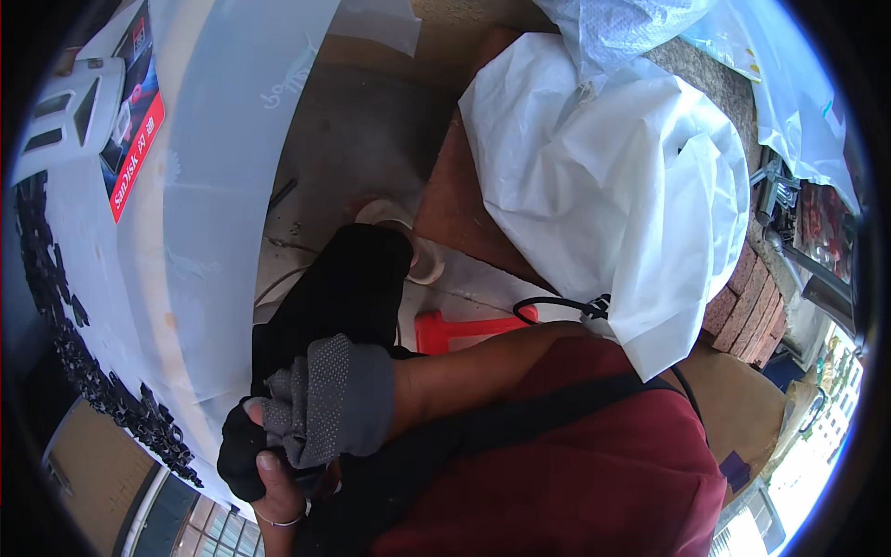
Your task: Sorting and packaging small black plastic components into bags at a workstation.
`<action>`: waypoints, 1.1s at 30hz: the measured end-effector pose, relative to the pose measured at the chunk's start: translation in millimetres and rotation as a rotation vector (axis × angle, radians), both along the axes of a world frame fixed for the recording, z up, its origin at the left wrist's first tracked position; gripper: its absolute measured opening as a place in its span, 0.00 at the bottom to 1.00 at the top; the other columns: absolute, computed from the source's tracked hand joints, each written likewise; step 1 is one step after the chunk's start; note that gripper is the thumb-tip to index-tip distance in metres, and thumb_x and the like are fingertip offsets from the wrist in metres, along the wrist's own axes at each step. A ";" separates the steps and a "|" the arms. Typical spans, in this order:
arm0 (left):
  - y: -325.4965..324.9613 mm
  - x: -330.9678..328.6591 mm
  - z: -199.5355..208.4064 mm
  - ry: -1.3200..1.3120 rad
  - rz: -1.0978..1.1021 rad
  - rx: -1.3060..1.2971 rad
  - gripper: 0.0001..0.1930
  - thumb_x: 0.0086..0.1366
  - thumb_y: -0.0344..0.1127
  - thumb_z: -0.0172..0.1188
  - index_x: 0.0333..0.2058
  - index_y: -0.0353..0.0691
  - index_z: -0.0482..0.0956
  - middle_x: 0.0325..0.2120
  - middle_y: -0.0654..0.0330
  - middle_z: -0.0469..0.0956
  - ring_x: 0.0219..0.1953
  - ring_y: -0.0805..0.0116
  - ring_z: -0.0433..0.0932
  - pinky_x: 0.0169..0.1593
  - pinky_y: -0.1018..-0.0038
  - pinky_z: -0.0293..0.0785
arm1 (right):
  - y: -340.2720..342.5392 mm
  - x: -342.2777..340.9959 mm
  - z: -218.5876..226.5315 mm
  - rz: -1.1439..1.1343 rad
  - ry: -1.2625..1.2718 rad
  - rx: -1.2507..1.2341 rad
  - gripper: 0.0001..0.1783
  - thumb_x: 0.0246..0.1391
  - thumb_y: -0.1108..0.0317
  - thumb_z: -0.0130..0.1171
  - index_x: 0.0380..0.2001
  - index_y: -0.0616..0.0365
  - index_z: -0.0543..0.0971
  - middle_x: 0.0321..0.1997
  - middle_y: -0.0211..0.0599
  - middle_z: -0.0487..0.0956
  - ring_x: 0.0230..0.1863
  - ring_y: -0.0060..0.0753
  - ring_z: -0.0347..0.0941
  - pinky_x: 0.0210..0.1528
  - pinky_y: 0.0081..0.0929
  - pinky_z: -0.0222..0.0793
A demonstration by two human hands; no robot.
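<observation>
Above a grey floor (339, 130), the left hand (273, 487) has its thumb against black cloth (241, 458), just beside the grey dotted cloth (357, 395) covering the right hand (299, 416); I cannot tell how either closes. Farther out lies a white bag (617, 176).

Grey cloth (339, 399) hides the right hand, left forearm (278, 540) cut off at lower edge, black bundle (241, 455) by the left thumb (270, 472) unclear in kind, white plastic (631, 186) masking what it covers, black bits (158, 427) at left too small to tell.

White table (139, 297) bears black pieces (160, 434) and, apparently, a red-edged card (141, 156).
</observation>
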State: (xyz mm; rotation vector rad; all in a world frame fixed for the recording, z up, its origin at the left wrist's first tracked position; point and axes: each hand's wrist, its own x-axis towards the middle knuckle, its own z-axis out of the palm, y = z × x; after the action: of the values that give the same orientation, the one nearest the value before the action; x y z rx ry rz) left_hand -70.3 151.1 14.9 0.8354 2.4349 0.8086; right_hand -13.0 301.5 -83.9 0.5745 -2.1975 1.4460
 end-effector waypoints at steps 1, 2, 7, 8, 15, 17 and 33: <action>-0.6 -0.6 -1.1 -0.001 0.003 0.000 0.26 0.62 0.49 0.40 0.40 0.27 0.71 0.34 0.53 0.73 0.35 0.63 0.72 0.41 0.72 0.65 | -1.6 -0.1 -2.5 -0.070 0.067 -0.019 0.31 0.43 0.60 0.51 0.52 0.62 0.63 0.36 0.44 0.72 0.31 0.38 0.71 0.25 0.32 0.64; -1.0 -1.3 -2.4 -0.006 0.005 0.033 0.26 0.62 0.50 0.41 0.39 0.27 0.71 0.33 0.53 0.73 0.35 0.63 0.72 0.40 0.72 0.65 | -3.2 -1.0 -3.6 -0.067 0.065 -0.018 0.31 0.43 0.60 0.51 0.52 0.62 0.63 0.36 0.44 0.72 0.31 0.38 0.71 0.25 0.32 0.64; -6.2 -3.4 -6.2 -0.086 0.032 0.125 0.25 0.61 0.51 0.41 0.30 0.28 0.71 0.32 0.51 0.72 0.34 0.61 0.71 0.40 0.70 0.64 | 2.1 0.2 2.1 -0.068 -0.010 -0.102 0.21 0.44 0.57 0.51 0.43 0.53 0.69 0.37 0.40 0.72 0.32 0.36 0.71 0.26 0.31 0.65; -11.7 -5.2 -9.4 -0.068 0.013 0.150 0.25 0.61 0.52 0.42 0.27 0.29 0.69 0.33 0.50 0.71 0.31 0.63 0.71 0.36 0.72 0.66 | 5.6 1.3 0.0 -0.063 -0.010 -0.102 0.21 0.44 0.57 0.51 0.43 0.53 0.69 0.37 0.40 0.72 0.32 0.36 0.71 0.26 0.31 0.65; -10.4 -1.8 -12.7 -0.241 0.119 0.244 0.24 0.62 0.53 0.42 0.21 0.35 0.64 0.34 0.50 0.68 0.15 0.74 0.68 0.13 0.86 0.59 | 25.5 -19.0 -98.6 -0.644 -0.232 -0.167 0.10 0.45 0.76 0.51 0.35 0.61 0.73 0.33 0.40 0.73 0.34 0.36 0.71 0.37 0.29 0.66; -17.7 -6.7 -14.2 -0.207 0.082 0.220 0.24 0.62 0.53 0.42 0.21 0.35 0.64 0.34 0.49 0.68 0.15 0.74 0.68 0.14 0.86 0.60 | 38.1 -33.5 -115.7 -0.770 -0.235 -0.264 0.11 0.48 0.75 0.48 0.37 0.64 0.73 0.34 0.45 0.74 0.37 0.38 0.71 0.41 0.30 0.66; -9.9 -1.1 -8.1 -0.391 0.219 0.279 0.23 0.59 0.55 0.45 0.22 0.37 0.64 0.34 0.51 0.69 0.20 0.69 0.71 0.19 0.81 0.64 | 49.1 -127.5 -152.0 -0.627 -0.486 -0.213 0.13 0.47 0.64 0.47 0.33 0.58 0.74 0.37 0.49 0.73 0.40 0.52 0.68 0.44 0.41 0.63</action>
State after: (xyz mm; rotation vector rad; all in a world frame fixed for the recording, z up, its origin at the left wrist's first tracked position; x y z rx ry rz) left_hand -71.4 141.1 6.8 0.4494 2.1131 1.2840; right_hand -140.4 350.5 -235.9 -0.5559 -2.2151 1.5222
